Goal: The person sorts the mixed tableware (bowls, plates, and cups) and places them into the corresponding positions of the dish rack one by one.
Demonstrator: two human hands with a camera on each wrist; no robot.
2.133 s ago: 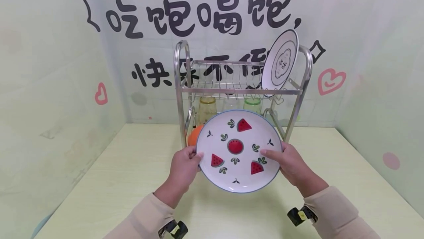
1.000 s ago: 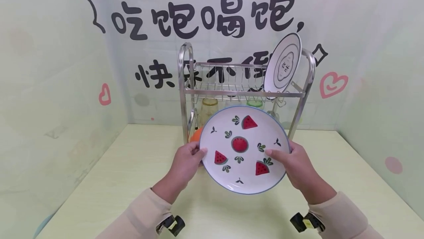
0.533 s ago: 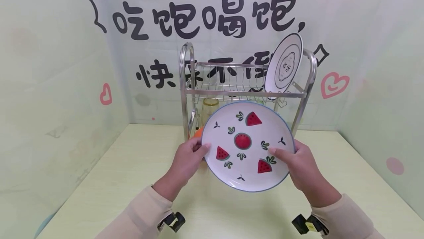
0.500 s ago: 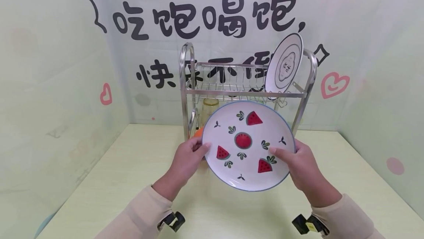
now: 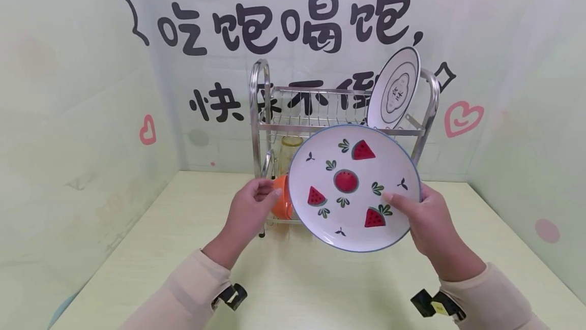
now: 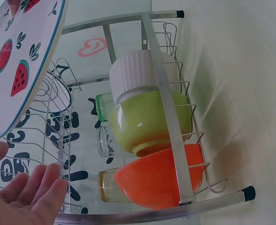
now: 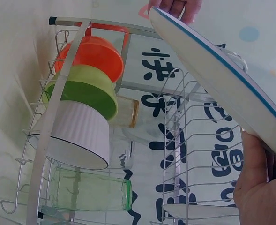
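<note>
My right hand [image 5: 435, 226] grips the right rim of a white plate [image 5: 352, 233] with a blue edge and watermelon pictures, its thumb lying on the plate's face. The plate is held up tilted in front of a metal dish rack [image 5: 256, 131]. My left hand [image 5: 244, 215] is just left of the plate, apart from its rim, with relaxed fingers and nothing held. Behind those fingers sits an orange bowl [image 6: 152, 180] on the rack's lower shelf. On the upper tier, a white plate with black rings [image 5: 389, 91] leans upright at the right end.
Beside the orange bowl, the lower shelf holds a green bowl [image 6: 147, 122] and a white ribbed bowl [image 7: 77, 133]. Glasses stand behind them, among them a yellowish glass [image 5: 290, 149] and a green glass [image 7: 91, 190]. The upper tier has wire slots [image 5: 316, 109]. Walls flank the table [image 5: 151, 269].
My left hand has let go of the plate and drawn slightly left. The right hand has moved the plate up and to the right, showing more of the orange bowl.
</note>
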